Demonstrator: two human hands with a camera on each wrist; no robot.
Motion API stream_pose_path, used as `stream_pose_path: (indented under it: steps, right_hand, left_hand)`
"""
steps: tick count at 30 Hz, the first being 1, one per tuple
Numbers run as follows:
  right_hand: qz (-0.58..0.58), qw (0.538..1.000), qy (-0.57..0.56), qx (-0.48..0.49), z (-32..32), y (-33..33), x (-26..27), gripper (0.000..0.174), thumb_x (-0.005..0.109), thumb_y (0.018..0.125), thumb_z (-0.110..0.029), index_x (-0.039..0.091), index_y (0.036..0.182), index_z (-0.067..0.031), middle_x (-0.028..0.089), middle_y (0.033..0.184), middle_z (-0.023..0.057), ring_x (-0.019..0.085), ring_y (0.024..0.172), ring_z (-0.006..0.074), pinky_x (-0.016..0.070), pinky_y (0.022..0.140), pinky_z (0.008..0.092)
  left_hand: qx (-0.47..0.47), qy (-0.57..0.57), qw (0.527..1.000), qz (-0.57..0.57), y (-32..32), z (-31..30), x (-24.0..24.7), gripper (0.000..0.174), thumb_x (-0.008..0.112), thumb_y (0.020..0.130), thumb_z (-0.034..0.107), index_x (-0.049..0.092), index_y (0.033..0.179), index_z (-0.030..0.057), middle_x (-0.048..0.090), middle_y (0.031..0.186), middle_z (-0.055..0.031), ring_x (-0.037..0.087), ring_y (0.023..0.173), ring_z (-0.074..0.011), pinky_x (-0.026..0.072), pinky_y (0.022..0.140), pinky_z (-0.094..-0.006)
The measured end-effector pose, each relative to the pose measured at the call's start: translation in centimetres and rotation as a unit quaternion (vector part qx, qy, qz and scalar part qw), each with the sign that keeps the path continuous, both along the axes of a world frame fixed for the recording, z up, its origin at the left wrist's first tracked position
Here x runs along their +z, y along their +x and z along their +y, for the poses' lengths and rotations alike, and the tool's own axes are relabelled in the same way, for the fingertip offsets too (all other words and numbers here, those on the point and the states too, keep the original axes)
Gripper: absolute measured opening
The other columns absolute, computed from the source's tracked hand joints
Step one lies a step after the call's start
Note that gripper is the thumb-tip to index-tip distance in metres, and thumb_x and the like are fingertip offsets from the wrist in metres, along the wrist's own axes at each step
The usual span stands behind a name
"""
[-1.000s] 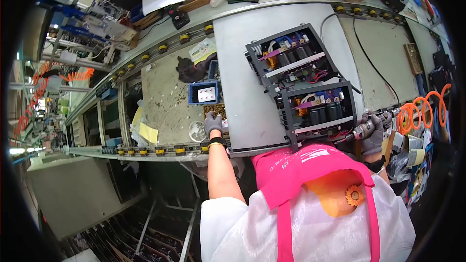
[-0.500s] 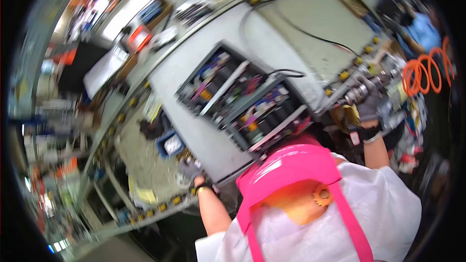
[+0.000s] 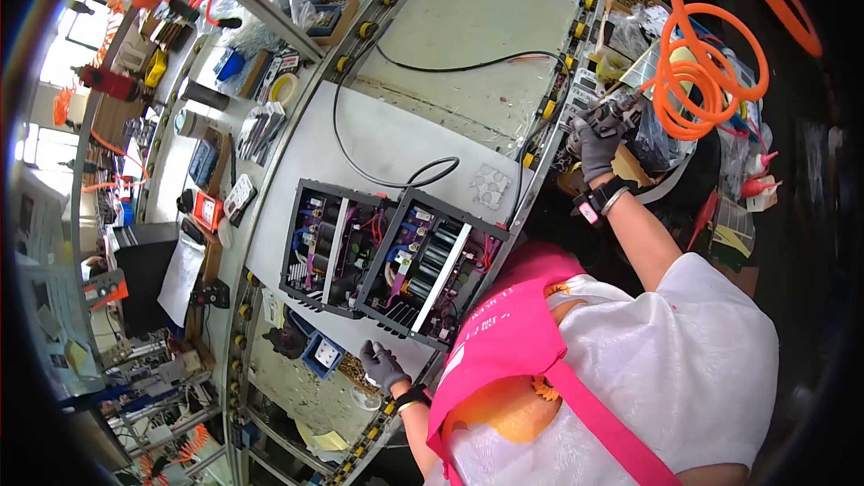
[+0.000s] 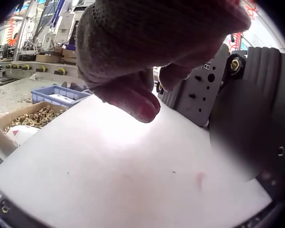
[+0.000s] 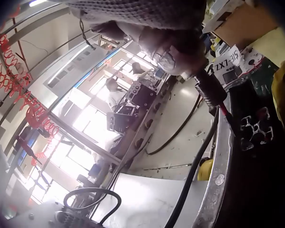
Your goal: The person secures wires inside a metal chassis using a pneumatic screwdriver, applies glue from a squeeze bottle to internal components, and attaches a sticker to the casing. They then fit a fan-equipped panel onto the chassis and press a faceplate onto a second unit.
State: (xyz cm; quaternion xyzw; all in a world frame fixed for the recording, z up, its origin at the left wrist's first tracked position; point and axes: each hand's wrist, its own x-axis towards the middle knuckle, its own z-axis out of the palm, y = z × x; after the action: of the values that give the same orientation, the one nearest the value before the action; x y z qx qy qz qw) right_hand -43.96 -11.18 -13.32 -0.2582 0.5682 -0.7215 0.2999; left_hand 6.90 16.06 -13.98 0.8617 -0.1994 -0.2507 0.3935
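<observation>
The gloved right hand [image 3: 597, 148] grips a metal power screwdriver [image 3: 614, 115] beyond the rail; its shaft [image 5: 210, 89] points down beside the rail in the right wrist view. The gloved left hand [image 3: 382, 367] is over the pale board [image 3: 292, 162], near a box of small brass-coloured parts [image 3: 355, 371]. Its fingers bend inward in the left wrist view; whether they hold anything is hidden. Two open black-framed units [image 3: 326, 301] [image 3: 421, 328] with wiring and components stand side by side on the board, away from both hands.
A black cable [image 3: 337, 117] loops over the board. Beside the left hand are a blue bin [image 3: 321, 355] and a round tub [image 3: 366, 400]. Coiled orange hose [image 3: 711, 81] hangs near the screwdriver. Rollers [image 3: 529, 161] line the rail, and cluttered shelving stands at the left.
The head view has turned, so the bench appears rotated. The left hand has moved from the parts box to over the board. The right hand still grips the screwdriver, now farther from the units.
</observation>
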Motion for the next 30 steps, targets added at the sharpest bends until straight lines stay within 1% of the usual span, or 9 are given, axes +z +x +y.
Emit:
stream_pose_path:
  steps: [6,12,13,14,17,20,23,26,30]
  right_hand:
    - [0.154,0.985,0.069,-0.035,0.2,0.5,-4.0,0.033,0.077,0.070,-0.016,0.053,0.092,-0.0083,0.054,0.079,-0.0024,0.052,0.075,0.0105,0.0451,0.071,0.0270]
    - [0.236,0.901,0.249,0.264,1.9,-3.6,3.2,0.043,0.071,0.063,-0.016,0.056,0.102,-0.0054,0.063,0.090,0.0121,0.061,0.085,0.0280,0.0472,0.077,0.0369]
    - [0.393,0.837,0.275,0.263,1.8,-5.0,3.9,0.041,0.068,0.065,-0.018,0.058,0.102,-0.0050,0.064,0.092,0.0154,0.061,0.089,0.0317,0.0470,0.080,0.0377]
    - [0.529,0.793,0.229,0.195,2.6,-6.1,4.6,0.035,0.065,0.070,-0.020,0.060,0.101,-0.0053,0.064,0.093,0.0167,0.060,0.094,0.0324,0.0465,0.081,0.0376]
    - [0.494,0.851,0.142,0.109,2.9,-10.4,9.9,0.025,0.062,0.082,-0.022,0.063,0.100,-0.0043,0.065,0.087,0.0138,0.063,0.081,0.0295,0.0491,0.072,0.0353]
    - [0.160,0.981,-0.065,-0.089,2.7,-15.7,13.0,0.017,0.062,0.085,-0.017,0.065,0.096,-0.0045,0.066,0.080,0.0035,0.063,0.066,0.0174,0.0498,0.059,0.0280]
    - [0.180,0.904,-0.101,-0.375,5.8,-23.8,13.1,0.016,0.062,0.084,-0.010,0.065,0.098,-0.0049,0.065,0.086,0.0016,0.060,0.070,0.0102,0.0482,0.060,0.0230]
    - [0.232,0.825,0.052,-0.513,11.5,-34.2,6.6,0.022,0.059,0.085,-0.012,0.062,0.105,-0.0044,0.064,0.094,0.0057,0.058,0.078,0.0125,0.0467,0.067,0.0246]
    - [0.334,0.771,0.406,-0.359,19.0,-43.4,-4.6,0.028,0.055,0.087,-0.016,0.056,0.113,-0.0047,0.061,0.102,0.0101,0.055,0.089,0.0185,0.0443,0.076,0.0283]
  left_hand:
    - [-0.020,0.013,1.000,-0.009,0.5,0.9,-0.9,0.026,0.056,0.090,0.013,0.054,0.113,0.0024,0.060,0.085,-0.0075,0.052,0.058,-0.0118,0.0447,0.050,-0.0258]
    - [-0.043,0.052,0.998,0.012,-1.4,-0.1,0.7,0.025,0.054,0.091,0.013,0.053,0.115,0.0049,0.062,0.087,-0.0097,0.054,0.056,-0.0142,0.0448,0.045,-0.0258]
    - [-0.054,0.063,0.997,0.003,-1.3,0.0,0.2,0.024,0.053,0.091,0.014,0.053,0.114,0.0052,0.063,0.089,-0.0107,0.056,0.059,-0.0159,0.0455,0.047,-0.0275]
    - [-0.056,0.058,0.997,0.012,-1.2,0.0,-0.1,0.024,0.053,0.091,0.014,0.053,0.114,0.0052,0.063,0.089,-0.0109,0.056,0.059,-0.0161,0.0455,0.047,-0.0277]
    - [-0.058,0.045,0.997,0.037,-1.7,-0.4,0.1,0.024,0.053,0.091,0.013,0.052,0.114,0.0042,0.062,0.089,-0.0107,0.056,0.062,-0.0157,0.0455,0.048,-0.0285]
    - [-0.070,0.033,0.996,0.040,-1.1,-0.6,-1.2,0.025,0.053,0.091,0.013,0.052,0.114,0.0041,0.062,0.088,-0.0103,0.056,0.062,-0.0154,0.0453,0.048,-0.0286]
    - [-0.102,0.007,0.994,0.025,0.3,-0.5,-3.1,0.026,0.054,0.090,0.013,0.052,0.115,0.0040,0.062,0.088,-0.0098,0.055,0.062,-0.0151,0.0452,0.048,-0.0287]
    - [-0.181,-0.053,0.981,-0.039,2.8,1.0,-5.5,0.027,0.054,0.090,0.013,0.052,0.115,0.0038,0.061,0.088,-0.0094,0.055,0.062,-0.0148,0.0450,0.048,-0.0288]
    - [-0.012,0.062,0.996,0.070,-0.4,0.2,-2.8,0.029,0.055,0.089,0.013,0.052,0.115,0.0018,0.060,0.090,-0.0083,0.052,0.059,-0.0133,0.0423,0.048,-0.0256]
